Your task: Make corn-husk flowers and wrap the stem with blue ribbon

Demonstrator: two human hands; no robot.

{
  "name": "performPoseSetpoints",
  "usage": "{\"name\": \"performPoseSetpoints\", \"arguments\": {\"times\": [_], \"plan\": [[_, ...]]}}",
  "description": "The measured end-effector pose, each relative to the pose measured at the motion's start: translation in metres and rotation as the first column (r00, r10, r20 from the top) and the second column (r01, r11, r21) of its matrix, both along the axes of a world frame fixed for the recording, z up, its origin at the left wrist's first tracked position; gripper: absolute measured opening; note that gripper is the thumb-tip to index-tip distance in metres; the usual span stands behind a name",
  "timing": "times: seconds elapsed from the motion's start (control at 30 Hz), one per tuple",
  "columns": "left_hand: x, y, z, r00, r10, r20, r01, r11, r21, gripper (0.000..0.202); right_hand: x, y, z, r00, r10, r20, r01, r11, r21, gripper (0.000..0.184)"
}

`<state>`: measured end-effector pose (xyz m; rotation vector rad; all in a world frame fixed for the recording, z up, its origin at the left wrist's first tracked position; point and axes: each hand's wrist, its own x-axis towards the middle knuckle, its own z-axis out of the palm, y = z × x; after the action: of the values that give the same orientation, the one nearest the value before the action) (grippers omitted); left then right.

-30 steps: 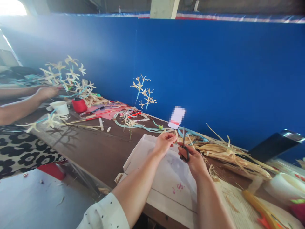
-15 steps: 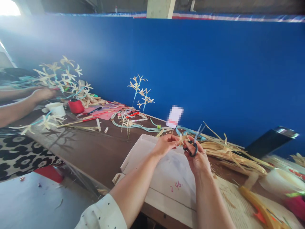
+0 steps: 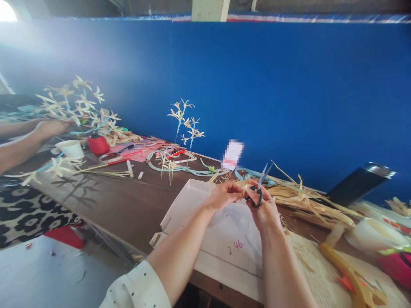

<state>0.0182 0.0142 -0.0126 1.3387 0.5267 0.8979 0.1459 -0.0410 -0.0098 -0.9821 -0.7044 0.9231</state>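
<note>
Above the white cardboard, my left hand (image 3: 224,196) pinches a small pale piece of dried husk (image 3: 245,183), partly hidden by the fingertips. My right hand (image 3: 265,214) is closed around scissors (image 3: 258,199), a finger through the black handle and the blades pointing up and away. The right fingertips meet the husk piece too, close to the left ones. Under both wrists lies the flat white cardboard box (image 3: 221,246) with pink handwritten numbers. Long dried husk strips (image 3: 308,201) are heaped just right of my right hand.
At left, a co-worker's hand (image 3: 53,128) is among husk flowers (image 3: 85,102) on blue stems. A white mug (image 3: 72,149), red ball (image 3: 98,144) and blue-green cord (image 3: 192,172) lie along the table. To the right are a dark cylinder (image 3: 356,186), tape roll (image 3: 374,235) and yellow tool (image 3: 349,273).
The whole view has shifted slightly, so things sit a little further left. Both hands keep their grip, with the husk piece and scissors turned only slightly.
</note>
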Motion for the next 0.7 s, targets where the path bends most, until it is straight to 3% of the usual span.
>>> {"name": "performPoseSetpoints", "arguments": {"times": [0.47, 0.7], "plan": [[-0.0056, -0.0042, 0.0061, 0.998, -0.058, -0.025, 0.056, 0.997, -0.051, 0.013, 0.007, 0.003, -0.0036, 0.997, -0.024, -0.073, 0.029, 0.998, 0.057, 0.035], [-0.0058, -0.0051, 0.007, 0.988, -0.12, -0.098, 0.116, 0.992, -0.05, 0.021, 0.0098, 0.0037, -0.0059, 0.999, -0.024, -0.044, 0.027, 0.997, 0.071, 0.036]]}}
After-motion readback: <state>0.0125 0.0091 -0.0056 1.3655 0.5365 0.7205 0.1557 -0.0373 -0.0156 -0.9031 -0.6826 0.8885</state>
